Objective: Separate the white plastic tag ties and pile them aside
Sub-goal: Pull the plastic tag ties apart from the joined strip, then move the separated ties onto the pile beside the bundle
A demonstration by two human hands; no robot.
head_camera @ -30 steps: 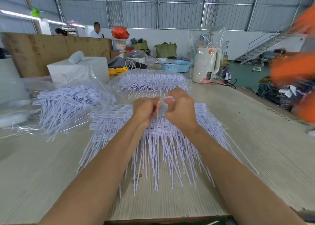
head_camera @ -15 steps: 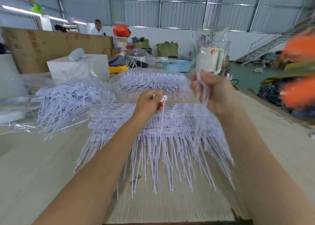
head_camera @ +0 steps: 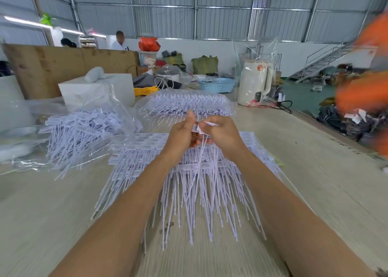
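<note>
Here, both hands meet at frame centre: the left hand [head_camera: 182,134] and right hand [head_camera: 223,134] pinch white plastic tag ties [head_camera: 201,150] whose stems hang toward the viewer; the separated heap [head_camera: 84,134] lies left.

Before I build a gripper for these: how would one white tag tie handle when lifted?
Probably floppy: the thin tails of the tag ties held by the left hand and right hand hang and bend. Likely very light. They may snag the pile of ties underneath.
</note>
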